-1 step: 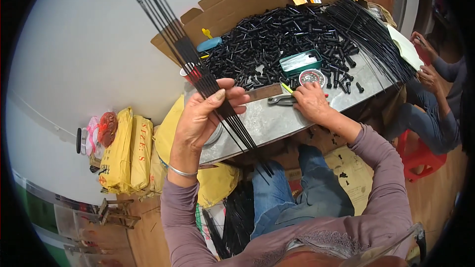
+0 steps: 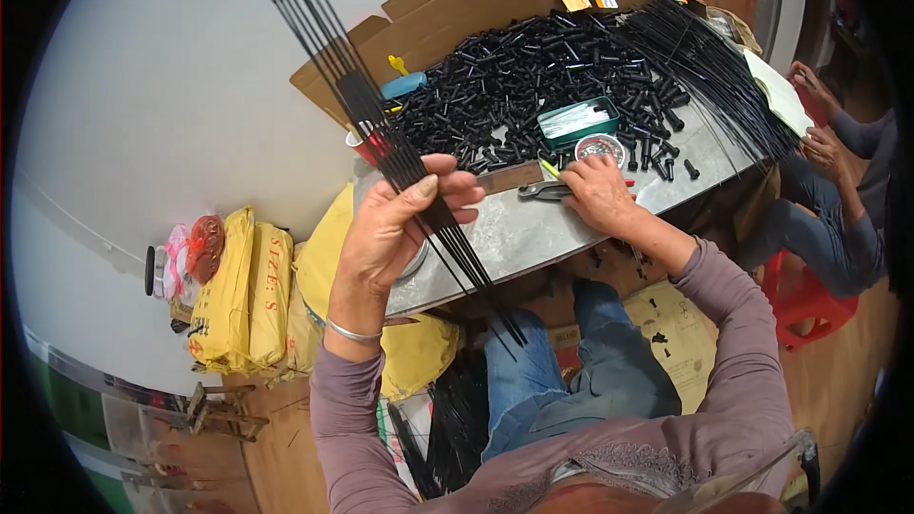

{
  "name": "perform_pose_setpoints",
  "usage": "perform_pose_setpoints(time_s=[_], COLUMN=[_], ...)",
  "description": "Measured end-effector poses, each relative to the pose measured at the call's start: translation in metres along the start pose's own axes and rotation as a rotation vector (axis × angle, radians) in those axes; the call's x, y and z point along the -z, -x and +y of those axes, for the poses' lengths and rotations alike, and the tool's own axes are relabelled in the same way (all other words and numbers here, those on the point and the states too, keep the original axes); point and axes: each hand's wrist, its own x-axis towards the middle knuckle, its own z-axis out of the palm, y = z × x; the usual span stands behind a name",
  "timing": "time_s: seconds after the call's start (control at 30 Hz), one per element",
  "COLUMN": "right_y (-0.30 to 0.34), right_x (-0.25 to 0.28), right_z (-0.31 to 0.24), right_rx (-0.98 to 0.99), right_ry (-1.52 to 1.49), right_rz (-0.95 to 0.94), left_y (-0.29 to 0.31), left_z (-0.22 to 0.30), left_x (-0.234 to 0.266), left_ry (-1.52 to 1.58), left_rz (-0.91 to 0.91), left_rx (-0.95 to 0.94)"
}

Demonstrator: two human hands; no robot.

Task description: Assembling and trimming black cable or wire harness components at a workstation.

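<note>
My left hand (image 2: 405,214) is closed round a bundle of thin black rods (image 2: 357,100), held at a slant above the near left table edge. The upper ends fan apart and the lower ends reach over my knee. My right hand (image 2: 605,195) rests over a pair of pliers (image 2: 545,191), its fingers bent together at the near rim of a small white tub (image 2: 602,146) of tiny shiny pieces. Whatever the fingertips hold is hidden. A yellow-green stick (image 2: 549,169) shows beside them. Behind the tub stands a green box (image 2: 579,122) of thin pale strips.
A large heap of black bolt-like parts (image 2: 533,67) covers the table, backed by cardboard (image 2: 457,14). More black rods (image 2: 705,76) lie at the right. Another person's hands (image 2: 821,148) hold a white pad. Yellow sacks (image 2: 243,290) stand at the left; a red stool (image 2: 809,305) is at the right.
The rod bundle has tilted slightly, its upper ends shifting a little to the right. My right hand stays almost in place at the tub.
</note>
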Motion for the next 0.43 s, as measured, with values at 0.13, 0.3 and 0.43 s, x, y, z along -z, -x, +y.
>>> perform_pose_setpoints(time_s=[0.13,0.3,0.43], right_y=[-0.055,-0.097,-0.106], right_x=[0.048,0.031,-0.001], right_z=[-0.040,-0.082,-0.068], right_rx=[0.030,0.071,0.061], right_ry=[-0.479,-1.169,-0.965], right_rz=[0.097,-0.361,-0.381], left_y=[0.007,0.016,0.031], left_z=[-0.010,-0.014,-0.023], left_x=[-0.005,-0.014,0.004], left_ry=[0.021,0.026,-0.017], left_rz=[-0.091,-0.190,-0.255], left_rx=[0.046,0.062,-0.013])
